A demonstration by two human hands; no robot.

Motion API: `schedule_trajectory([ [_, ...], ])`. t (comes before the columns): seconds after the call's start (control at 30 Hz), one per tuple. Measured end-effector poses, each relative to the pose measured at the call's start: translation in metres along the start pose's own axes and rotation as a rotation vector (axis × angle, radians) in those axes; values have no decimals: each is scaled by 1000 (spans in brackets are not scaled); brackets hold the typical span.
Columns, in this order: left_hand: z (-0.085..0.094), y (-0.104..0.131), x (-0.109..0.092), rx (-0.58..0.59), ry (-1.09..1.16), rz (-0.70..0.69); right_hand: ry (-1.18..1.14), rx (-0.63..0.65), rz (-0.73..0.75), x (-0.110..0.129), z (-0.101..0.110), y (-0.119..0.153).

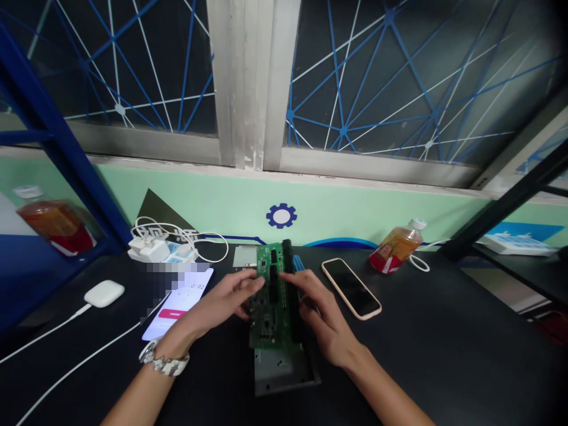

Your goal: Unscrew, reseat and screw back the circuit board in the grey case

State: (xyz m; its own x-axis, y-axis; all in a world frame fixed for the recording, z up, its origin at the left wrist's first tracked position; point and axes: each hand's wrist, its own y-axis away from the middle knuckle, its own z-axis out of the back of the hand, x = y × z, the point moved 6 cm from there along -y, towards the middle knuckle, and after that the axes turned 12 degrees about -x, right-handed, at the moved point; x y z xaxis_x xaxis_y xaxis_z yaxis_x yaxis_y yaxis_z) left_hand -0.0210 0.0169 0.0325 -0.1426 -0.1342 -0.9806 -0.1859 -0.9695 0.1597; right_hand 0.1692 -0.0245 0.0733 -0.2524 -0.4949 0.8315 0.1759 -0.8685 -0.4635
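A green circuit board [267, 322] with black components is held tilted above a grey metal tray [284, 376] on the dark table. My left hand [235, 296] grips the board's left edge, its thumb on the face and other fingers partly behind. On the other side, my right hand [322, 310] holds the right edge near a long black strip, with the index finger on the board's face. Part of the tray is hidden under the board. Something blue [299, 263] shows just behind the right hand.
A lit phone [177, 307] lies left of my left hand, near a white earphone case [104, 293], cables and a power strip [180, 252]. To the right are a dark-screened phone [352, 288] and a drink bottle [396, 247]. Behind runs the green wall [239, 207].
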Motion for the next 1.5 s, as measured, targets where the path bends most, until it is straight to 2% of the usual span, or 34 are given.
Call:
schedule_trajectory([
  [0.13,-22,5,1,55,43,-60,45,70,108,14,-13,8],
  [0.27,-42,9,-2,120,140,-159,15,63,110,20,-19,11],
  [0.37,-49,8,1,132,203,-166,-20,30,105,22,-18,12],
  [0.47,-48,6,2,100,201,-140,3,-8,56,19,-17,11],
  [0.57,-39,5,-3,111,207,-85,-3,-47,-72,9,-12,8],
  [0.63,-29,5,-8,146,234,-49,-54,-87,-168,-3,-6,4],
  [0.77,-1,2,-13,89,261,-30,-105,-135,-258,-26,0,-1],
  [0.83,5,3,-14,68,222,-39,-123,-117,-281,-35,-4,-1],
  [0.93,-3,7,-16,99,127,-82,-131,-99,-284,-41,-12,3],
  [1.07,-28,12,-20,161,106,-197,-185,-79,-260,-39,-22,6],
  [1.23,-57,18,-15,336,194,-218,-290,-95,-219,-31,-26,7],
  [1.5,-54,26,-22,335,161,-238,-269,-120,-230,-30,-25,6],
])
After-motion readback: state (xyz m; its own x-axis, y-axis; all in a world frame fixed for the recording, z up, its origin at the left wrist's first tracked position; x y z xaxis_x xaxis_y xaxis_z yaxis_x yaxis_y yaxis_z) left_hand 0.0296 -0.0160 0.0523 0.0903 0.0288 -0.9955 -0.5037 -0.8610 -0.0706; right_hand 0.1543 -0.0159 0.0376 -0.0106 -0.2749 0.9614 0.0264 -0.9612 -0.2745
